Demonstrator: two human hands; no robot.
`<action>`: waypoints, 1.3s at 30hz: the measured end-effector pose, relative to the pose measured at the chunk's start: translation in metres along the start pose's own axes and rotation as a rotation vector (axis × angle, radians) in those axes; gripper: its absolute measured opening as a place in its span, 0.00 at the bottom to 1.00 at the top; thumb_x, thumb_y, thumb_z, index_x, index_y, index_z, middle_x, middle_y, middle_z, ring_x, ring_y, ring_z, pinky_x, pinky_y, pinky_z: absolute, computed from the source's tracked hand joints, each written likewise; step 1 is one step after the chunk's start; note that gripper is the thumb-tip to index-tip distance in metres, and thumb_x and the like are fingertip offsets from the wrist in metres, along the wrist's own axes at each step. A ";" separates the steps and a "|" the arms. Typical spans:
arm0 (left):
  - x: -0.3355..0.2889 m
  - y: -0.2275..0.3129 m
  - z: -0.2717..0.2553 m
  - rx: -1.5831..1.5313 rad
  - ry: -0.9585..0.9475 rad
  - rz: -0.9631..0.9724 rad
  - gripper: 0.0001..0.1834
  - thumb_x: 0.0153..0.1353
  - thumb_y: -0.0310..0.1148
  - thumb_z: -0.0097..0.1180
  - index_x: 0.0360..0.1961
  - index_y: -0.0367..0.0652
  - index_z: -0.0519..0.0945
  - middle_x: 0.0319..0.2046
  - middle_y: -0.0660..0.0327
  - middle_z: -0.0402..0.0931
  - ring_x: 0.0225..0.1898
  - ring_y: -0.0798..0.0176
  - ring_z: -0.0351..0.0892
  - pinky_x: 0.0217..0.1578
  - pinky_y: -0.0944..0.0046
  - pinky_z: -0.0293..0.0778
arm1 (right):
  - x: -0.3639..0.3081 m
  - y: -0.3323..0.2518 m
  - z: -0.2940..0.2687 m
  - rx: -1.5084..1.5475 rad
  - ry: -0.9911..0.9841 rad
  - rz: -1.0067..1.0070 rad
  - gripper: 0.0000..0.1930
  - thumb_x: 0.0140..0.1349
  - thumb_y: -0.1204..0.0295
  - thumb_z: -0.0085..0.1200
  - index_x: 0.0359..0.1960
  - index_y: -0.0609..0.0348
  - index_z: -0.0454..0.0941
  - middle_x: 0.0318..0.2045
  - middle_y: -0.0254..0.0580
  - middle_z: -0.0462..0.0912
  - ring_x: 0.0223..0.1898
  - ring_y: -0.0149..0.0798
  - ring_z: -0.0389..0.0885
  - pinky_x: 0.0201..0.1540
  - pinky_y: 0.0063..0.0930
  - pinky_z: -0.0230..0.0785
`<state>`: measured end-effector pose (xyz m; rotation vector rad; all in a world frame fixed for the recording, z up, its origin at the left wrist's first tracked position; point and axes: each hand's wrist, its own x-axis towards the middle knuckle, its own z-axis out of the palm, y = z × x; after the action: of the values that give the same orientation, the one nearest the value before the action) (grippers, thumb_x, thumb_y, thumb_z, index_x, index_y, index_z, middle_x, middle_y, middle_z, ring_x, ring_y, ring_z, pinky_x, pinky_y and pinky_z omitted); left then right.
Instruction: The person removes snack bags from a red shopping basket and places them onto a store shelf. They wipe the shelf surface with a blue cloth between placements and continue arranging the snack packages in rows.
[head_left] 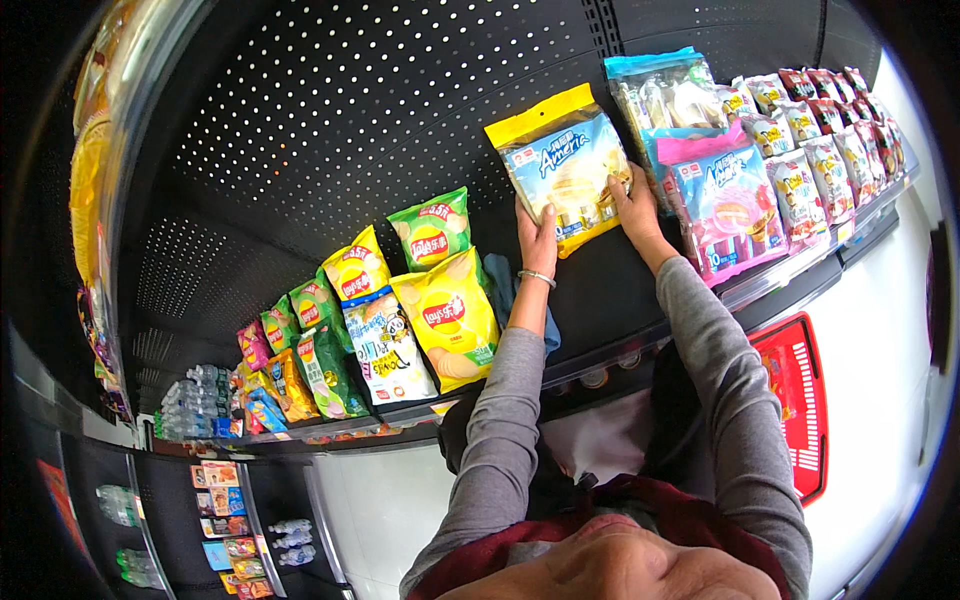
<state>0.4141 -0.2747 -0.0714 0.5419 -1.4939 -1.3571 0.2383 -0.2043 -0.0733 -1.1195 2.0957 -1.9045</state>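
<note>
Between my two hands is a yellow-topped snack bag (562,165) with a light-blue front, upright over the black shelf. My left hand (537,243) grips its lower left edge, thumb on the front. My right hand (637,208) closes on its lower right edge, thumb also in front. Right of it stand a pink snack bag (725,210) and, behind that, a blue snack bag (665,95). A yellow chip bag (450,320) stands left of my left forearm. A blue cloth (551,333) lies partly hidden behind my left wrist.
Further left on the shelf are a green chip bag (430,230), a white snack bag (388,350) and several water bottles (195,400). Small white pouches (797,195) line the right end. A red basket (800,400) sits on the floor at right. A perforated black panel (330,110) backs the shelf.
</note>
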 end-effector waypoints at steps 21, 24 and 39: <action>0.000 -0.019 0.000 0.174 0.072 0.110 0.38 0.75 0.48 0.47 0.73 0.32 0.51 0.65 0.44 0.66 0.64 0.52 0.68 0.64 0.58 0.64 | -0.004 -0.019 0.001 -0.314 0.024 -0.139 0.32 0.66 0.67 0.57 0.66 0.72 0.60 0.58 0.70 0.73 0.60 0.65 0.72 0.65 0.49 0.63; -0.001 -0.018 0.000 0.246 0.076 0.122 0.38 0.75 0.48 0.47 0.73 0.32 0.52 0.64 0.43 0.66 0.64 0.51 0.69 0.64 0.58 0.64 | -0.006 -0.024 0.002 -0.349 0.025 -0.205 0.33 0.65 0.70 0.58 0.68 0.70 0.58 0.60 0.69 0.71 0.60 0.64 0.72 0.65 0.50 0.63; -0.001 -0.011 0.002 0.274 0.079 0.134 0.33 0.75 0.43 0.47 0.71 0.33 0.56 0.63 0.44 0.68 0.62 0.52 0.70 0.63 0.57 0.65 | -0.005 -0.023 0.002 -0.320 0.005 -0.216 0.35 0.63 0.74 0.58 0.70 0.64 0.56 0.58 0.66 0.71 0.58 0.64 0.73 0.61 0.49 0.67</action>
<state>0.4101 -0.2758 -0.0816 0.6474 -1.6314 -1.0224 0.2529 -0.2017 -0.0550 -1.4587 2.4331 -1.6891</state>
